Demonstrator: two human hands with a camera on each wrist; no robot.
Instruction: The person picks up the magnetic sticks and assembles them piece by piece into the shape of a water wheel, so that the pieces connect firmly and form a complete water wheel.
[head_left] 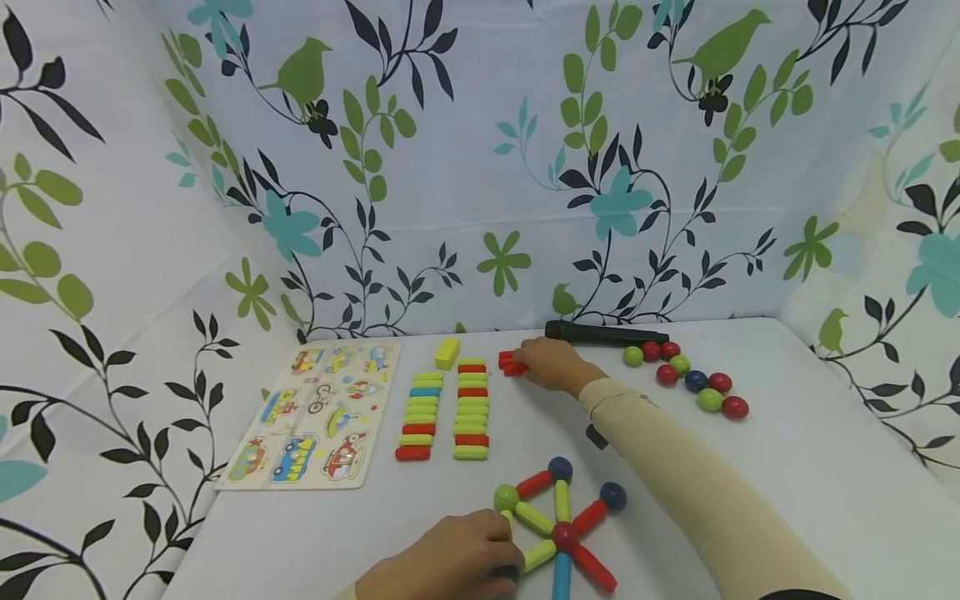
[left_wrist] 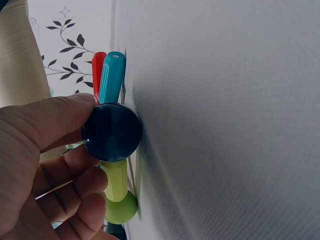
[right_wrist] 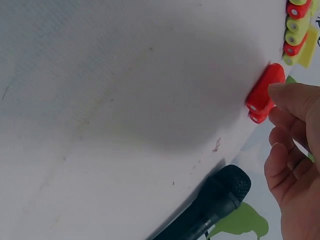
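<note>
- Red sticks, 2 lying side by side at the far middle of the white table, sit under the fingertips of the right hand; the right wrist view shows the thumb touching the upper red stick with the other fingers curled loosely behind it, a grip not closed round them.
- Only the right wrist view shows the round mesh head of the black microphone, which the head view shows lying along the far edge.
- The left hand rests at the near edge on the stick-and-ball figure.
- Only the left wrist view shows that hand's thumb and fingers pinching a dark blue ball, with a green stick and green ball below it.
- The right arm, in a beige sleeve, stretches from near right to far middle.
- Left of the red sticks lie 2 rows of sticks and a puzzle board; loose balls lie far right.
</note>
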